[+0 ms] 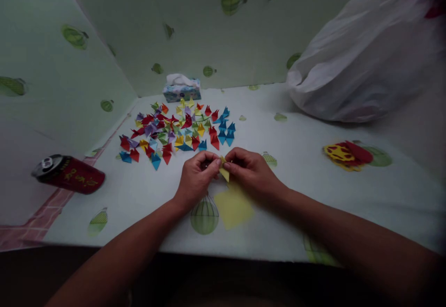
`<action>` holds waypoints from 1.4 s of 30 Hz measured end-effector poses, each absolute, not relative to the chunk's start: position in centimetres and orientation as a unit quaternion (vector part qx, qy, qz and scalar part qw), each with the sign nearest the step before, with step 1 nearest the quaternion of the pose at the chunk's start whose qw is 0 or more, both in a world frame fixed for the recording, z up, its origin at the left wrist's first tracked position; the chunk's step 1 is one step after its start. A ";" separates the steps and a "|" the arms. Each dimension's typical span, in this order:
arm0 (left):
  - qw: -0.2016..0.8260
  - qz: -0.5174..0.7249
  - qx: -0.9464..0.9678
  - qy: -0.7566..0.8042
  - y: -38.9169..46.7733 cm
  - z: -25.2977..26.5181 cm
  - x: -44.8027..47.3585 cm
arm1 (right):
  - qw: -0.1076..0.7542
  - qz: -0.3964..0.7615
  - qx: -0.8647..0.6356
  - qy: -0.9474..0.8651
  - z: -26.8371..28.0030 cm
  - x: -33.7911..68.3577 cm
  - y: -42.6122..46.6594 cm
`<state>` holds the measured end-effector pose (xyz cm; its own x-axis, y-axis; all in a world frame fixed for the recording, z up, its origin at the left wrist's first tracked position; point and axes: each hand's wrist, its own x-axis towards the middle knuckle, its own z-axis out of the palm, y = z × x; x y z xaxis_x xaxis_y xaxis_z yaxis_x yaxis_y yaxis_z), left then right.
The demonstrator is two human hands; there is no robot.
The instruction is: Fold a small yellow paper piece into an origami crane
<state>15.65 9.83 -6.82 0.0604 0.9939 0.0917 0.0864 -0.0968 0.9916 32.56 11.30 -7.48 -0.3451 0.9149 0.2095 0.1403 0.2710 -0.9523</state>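
Between my two hands is a small folded piece of yellow origami paper (pixel 225 174), its pointed end hanging downward. My left hand (pixel 198 173) pinches its left side between thumb and forefinger. From the right, my right hand (pixel 252 170) is closed on the same piece, with the fingertips of both hands almost meeting. Part of the folded paper is covered by the fingers. Below the hands, a flat yellow paper square (pixel 235 208) lies on the table. Just beyond them spread many small folded paper cranes (pixel 174 128) in red, blue, purple, green, yellow and orange.
A tissue box (pixel 182 89) stands by the back wall. On the left is a dark red drink can (pixel 71 173). A large white plastic bag (pixel 351 61) fills the back right. Red and yellow cut-out pieces (pixel 348 154) lie on the white table (pixel 278 232) at right.
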 end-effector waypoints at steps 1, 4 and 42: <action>0.475 0.488 0.552 0.481 9.8 -6.8 15.7 | 0.417 0.486 -0.386 -0.664 -7.4 32.5 11.3; 0.496 0.493 0.543 0.464 10.0 -7.0 15.7 | 0.415 0.521 -0.380 -0.642 -7.3 32.5 11.1; 0.543 0.459 0.533 0.458 10.2 -7.1 15.1 | 0.407 0.489 -0.418 -0.648 -6.9 32.5 10.7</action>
<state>15.13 10.24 -7.05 0.1592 0.9872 -0.0075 -0.0112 0.0094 0.9999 32.52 10.69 -6.89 -0.3187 0.9404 0.1184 0.1434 0.1714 -0.9747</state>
